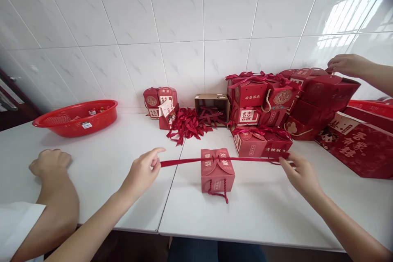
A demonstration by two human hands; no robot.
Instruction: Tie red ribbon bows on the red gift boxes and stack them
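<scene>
Left hand: the wearer's left hand point(144, 170) has its fingers curled closed on one end of a narrow dark-red ribbon point(181, 161), the index finger lifted off it.
Right hand: the right hand point(301, 174) pinches the other end, thumb against fingers.
Ribbon: pulled straight and nearly level between the hands, running across the box top at its centre.
Box: a small red cardboard gift box with pale lettering point(216, 178) stands upright near the front edge of a white table point(123, 188), just right of the seam; a twisted dark-red cord handle point(225, 190) hangs on its near side.
Back edge: a heap of loose red ribbons point(190, 125) lies beside an open brown cardboard carton point(211, 96); stacked red gift boxes point(250, 96) stand to its right.
Back left corner: an oval red plastic basket point(76, 131).
Other people: a closed hand point(50, 163) rests at left; another hand point(346, 63) touches boxes at right.
</scene>
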